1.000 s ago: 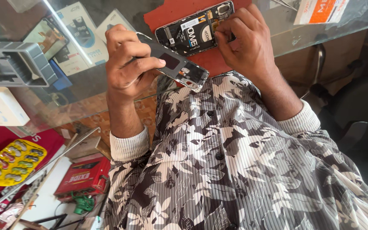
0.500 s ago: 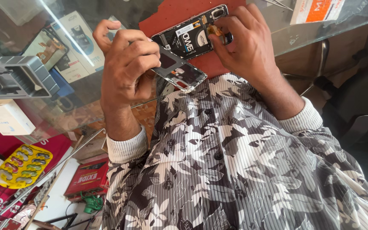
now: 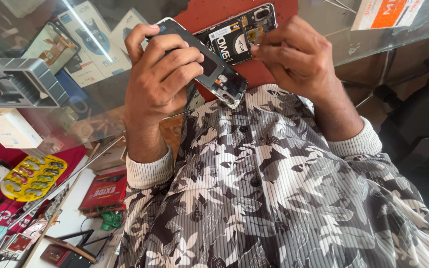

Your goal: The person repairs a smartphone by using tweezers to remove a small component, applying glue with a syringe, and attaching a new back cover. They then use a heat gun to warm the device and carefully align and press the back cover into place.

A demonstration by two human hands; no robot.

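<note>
We see bright, even daylight; a white glare streak crosses the glass counter (image 3: 75, 114) far left, edges bend slightly, focus stays sharp.

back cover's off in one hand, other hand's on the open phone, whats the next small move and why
Probably set the back cover down on the red mat. The left hand holds it lifted clear of the open phone, while the right hand pinches at the phone's upper part alone. Freeing the left hand would let it steady the phone.

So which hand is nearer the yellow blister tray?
Left. The left hand holds the detached phone panel above that yellow tray; the right hand is across, on the opened phone.
</note>
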